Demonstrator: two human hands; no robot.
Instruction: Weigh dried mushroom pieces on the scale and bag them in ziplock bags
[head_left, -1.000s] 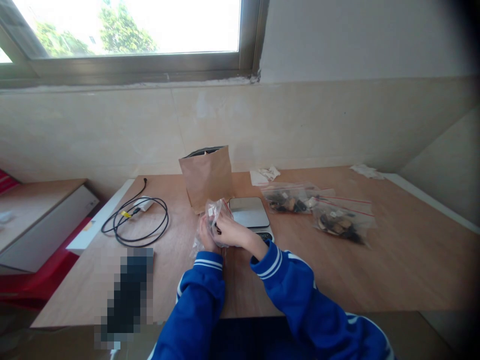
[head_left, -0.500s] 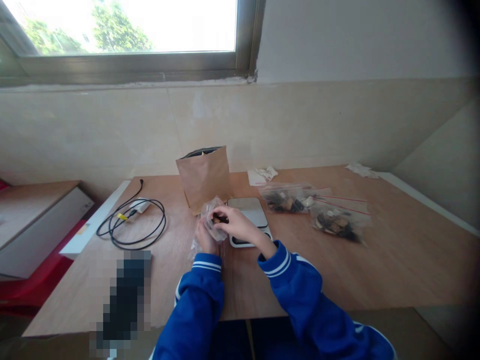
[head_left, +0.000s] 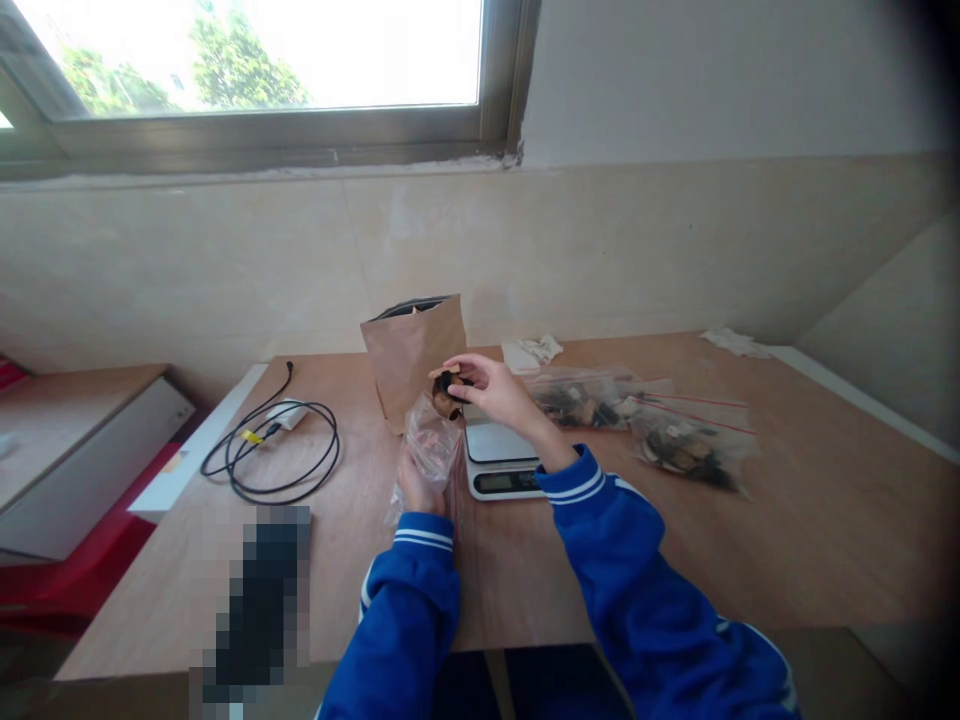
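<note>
My left hand (head_left: 420, 483) is closed round a clear plastic bag (head_left: 435, 440), which is crumpled and covers part of the fingers. Just above the bag's mouth, my right hand (head_left: 495, 392) pinches several dried brown and black pieces (head_left: 448, 390); their exact kind I cannot make out. Directly under the right hand lies a white kitchen scale (head_left: 502, 450) with a dark display at its front. Behind the bag stands an open brown paper pouch (head_left: 409, 355), its lower right part hidden by the held pieces.
Two zip bags of dark and brown dried pieces, a rear one (head_left: 592, 400) and a nearer one (head_left: 686, 445), lie right of the scale. A coiled black cable (head_left: 334, 450) and a white adapter (head_left: 287, 412) are at left. Crumpled tissue (head_left: 541, 348) lies behind.
My right hand has risen out of the plastic bag's mouth, bringing the dried pieces up over the scale's left edge. My left hand stays on the bag. The view has shifted slightly.
</note>
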